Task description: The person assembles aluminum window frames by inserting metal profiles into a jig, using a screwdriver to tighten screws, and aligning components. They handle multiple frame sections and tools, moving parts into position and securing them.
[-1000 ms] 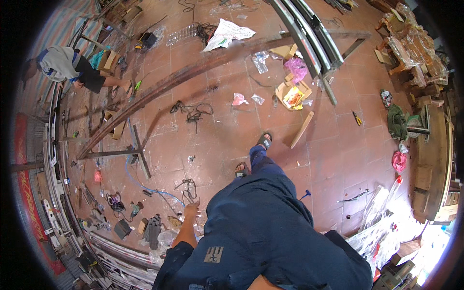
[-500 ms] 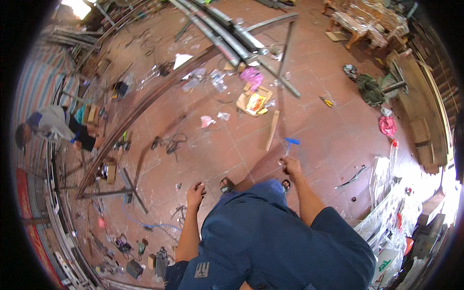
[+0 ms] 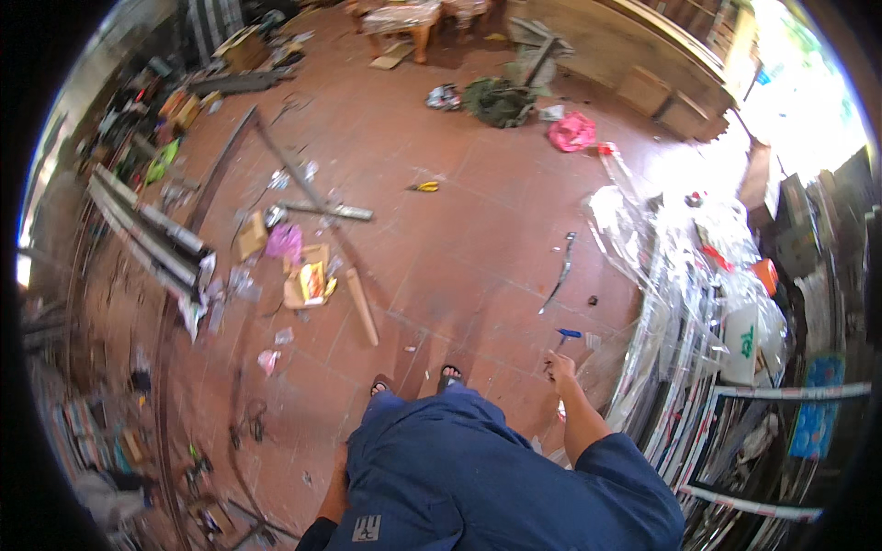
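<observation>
My right hand [image 3: 560, 369] is out in front of me to the right, closed around the thin shank of a T-shaped tool with a blue crossbar [image 3: 570, 333]. The blue end points away from me, above the tiled floor. Low at my left side, my left hand [image 3: 341, 456] is mostly hidden against my dark blue shirt [image 3: 514, 477]; its fingers do not show. A dark curved strip [image 3: 562, 271] lies on the floor beyond the tool.
Clear plastic wrap [image 3: 634, 230] and long metal profiles [image 3: 657, 367] lie along the right. Ahead on the floor are a wooden stick [image 3: 362, 308], yellow-handled pliers [image 3: 424, 186] and a pink bag [image 3: 572, 132]. At the left stands a metal frame [image 3: 165, 404] near several bundled bars [image 3: 147, 230].
My view has turned to the right, bringing the plastic wrap and profiles closer. The blue-ended tool remains in my right hand. My left hand has drawn back against my body.
</observation>
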`<state>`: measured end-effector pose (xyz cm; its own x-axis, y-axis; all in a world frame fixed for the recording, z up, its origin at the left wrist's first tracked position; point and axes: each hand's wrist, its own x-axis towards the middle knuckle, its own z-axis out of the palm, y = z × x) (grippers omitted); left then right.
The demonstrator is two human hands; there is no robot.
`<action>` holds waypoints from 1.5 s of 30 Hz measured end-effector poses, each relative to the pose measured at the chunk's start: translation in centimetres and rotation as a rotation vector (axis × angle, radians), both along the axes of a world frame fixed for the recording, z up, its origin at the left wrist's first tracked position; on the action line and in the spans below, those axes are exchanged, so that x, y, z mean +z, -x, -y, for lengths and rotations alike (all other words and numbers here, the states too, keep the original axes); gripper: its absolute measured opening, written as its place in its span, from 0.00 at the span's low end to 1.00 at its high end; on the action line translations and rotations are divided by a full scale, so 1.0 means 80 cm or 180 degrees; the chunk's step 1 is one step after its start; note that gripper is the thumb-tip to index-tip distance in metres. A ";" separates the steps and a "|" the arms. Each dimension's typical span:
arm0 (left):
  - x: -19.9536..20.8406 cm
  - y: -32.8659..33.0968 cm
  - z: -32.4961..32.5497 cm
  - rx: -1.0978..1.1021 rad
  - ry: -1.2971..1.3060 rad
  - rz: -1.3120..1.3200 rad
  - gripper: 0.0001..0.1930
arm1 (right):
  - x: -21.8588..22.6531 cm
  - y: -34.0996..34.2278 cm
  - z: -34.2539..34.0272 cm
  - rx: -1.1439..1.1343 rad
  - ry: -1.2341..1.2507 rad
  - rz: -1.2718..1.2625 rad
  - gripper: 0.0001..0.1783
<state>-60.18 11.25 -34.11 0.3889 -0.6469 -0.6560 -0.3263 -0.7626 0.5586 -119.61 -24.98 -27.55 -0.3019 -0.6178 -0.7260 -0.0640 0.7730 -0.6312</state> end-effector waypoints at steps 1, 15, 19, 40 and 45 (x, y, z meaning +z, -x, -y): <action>-0.004 -0.015 0.040 0.0090 0.0154 -0.0128 0.19 | 0.018 0.028 0.006 -0.0262 0.0024 0.0021 0.18; 0.092 0.014 0.613 0.0538 0.0660 -0.1656 0.12 | -0.030 -0.063 -0.077 -0.0915 -0.0737 0.0026 0.21; 0.022 -0.062 0.651 -0.0071 0.0053 -0.1163 0.16 | -0.011 -0.145 0.029 -0.0441 -0.0695 0.0091 0.17; 0.078 -0.291 0.903 0.0732 0.0280 -0.0235 0.18 | -0.042 -0.379 0.623 -0.0081 -0.0325 0.0430 0.17; 0.089 -0.273 0.949 0.0777 -0.0988 -0.0570 0.26 | -0.071 -0.393 0.791 0.0335 -0.0712 0.0609 0.16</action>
